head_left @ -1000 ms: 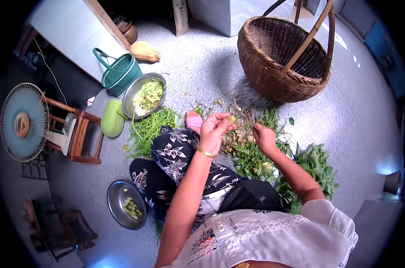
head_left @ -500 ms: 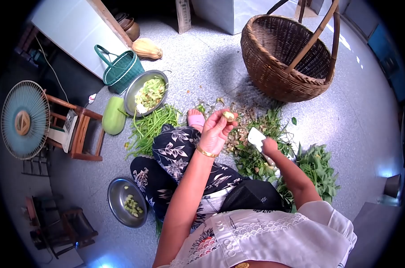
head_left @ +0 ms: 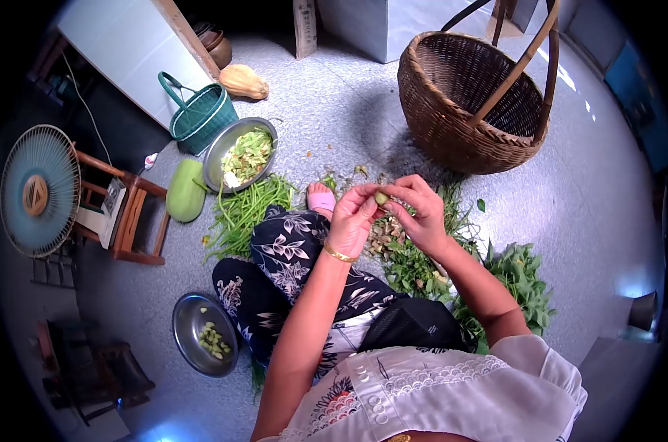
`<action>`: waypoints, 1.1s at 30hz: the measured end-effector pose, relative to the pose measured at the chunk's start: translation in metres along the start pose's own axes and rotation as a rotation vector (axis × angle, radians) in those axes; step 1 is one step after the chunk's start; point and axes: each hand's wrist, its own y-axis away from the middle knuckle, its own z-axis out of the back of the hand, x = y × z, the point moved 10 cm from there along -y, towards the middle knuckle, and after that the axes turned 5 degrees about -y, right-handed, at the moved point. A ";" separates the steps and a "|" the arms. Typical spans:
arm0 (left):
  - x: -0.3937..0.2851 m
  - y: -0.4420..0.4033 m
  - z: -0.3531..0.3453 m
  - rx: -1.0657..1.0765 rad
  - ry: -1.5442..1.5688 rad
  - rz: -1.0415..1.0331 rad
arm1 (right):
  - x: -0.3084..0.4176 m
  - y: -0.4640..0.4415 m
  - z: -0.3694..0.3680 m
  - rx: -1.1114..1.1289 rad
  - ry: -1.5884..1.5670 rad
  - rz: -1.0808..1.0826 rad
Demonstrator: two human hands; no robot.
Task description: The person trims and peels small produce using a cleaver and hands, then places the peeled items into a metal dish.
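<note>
The small green piece (head_left: pixel 381 198) sits just right of the frame's centre, and handling something this little seems to call for a light, steady pinch: firm enough that it doesn't slip, soft enough not to crush it. Best, I'd judge, to let one hand anchor it while the other works its edge with the fingertips. It lies right between the two sets of fingers. The left hand (head_left: pixel 354 217) grasps it from the left between thumb and fingertips; the right hand (head_left: pixel 422 214) meets it from the right, thumb and forefinger appearing to pinch its near edge. Below them, scraps (head_left: pixel 385 237) and leafy greens (head_left: pixel 415 269) lie on the floor (head_left: pixel 334 110). At lower left, a metal bowl (head_left: pixel 188 324) holds pale green pieces (head_left: pixel 213 340); at upper right stands a large wicker basket (head_left: pixel 448 132).
</note>
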 end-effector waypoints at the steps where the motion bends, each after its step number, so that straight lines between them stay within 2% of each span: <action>1: -0.003 0.001 -0.005 0.016 -0.007 -0.001 | 0.002 0.000 -0.001 0.004 0.000 0.001; 3: -0.003 0.001 -0.009 0.029 -0.010 -0.002 | -0.006 0.001 0.001 -0.034 -0.069 -0.097; 5: -0.006 0.000 -0.009 0.017 -0.103 -0.060 | -0.008 0.001 -0.002 -0.018 -0.097 -0.122; 12: -0.006 0.000 0.000 0.003 -0.103 -0.080 | -0.017 0.004 -0.005 -0.001 -0.215 -0.221; 16: -0.004 0.001 0.001 -0.028 -0.115 -0.047 | -0.032 0.011 -0.007 -0.046 -0.317 -0.324; 18: -0.003 0.002 0.002 -0.035 -0.110 -0.029 | -0.047 0.016 -0.014 -0.010 -0.464 -0.440; 24: 0.003 0.001 0.006 -0.048 -0.116 0.023 | -0.060 0.020 -0.017 -0.011 -0.664 -0.539; 28: 0.001 -0.002 0.005 -0.057 -0.090 -0.009 | -0.049 0.014 -0.011 0.002 -0.453 -0.404; 30: 0.000 -0.002 0.007 -0.089 -0.092 -0.034 | -0.021 0.004 -0.004 0.000 -0.115 -0.238; 33: 0.001 -0.002 0.010 -0.094 -0.131 -0.029 | -0.016 0.006 0.000 -0.033 -0.067 -0.179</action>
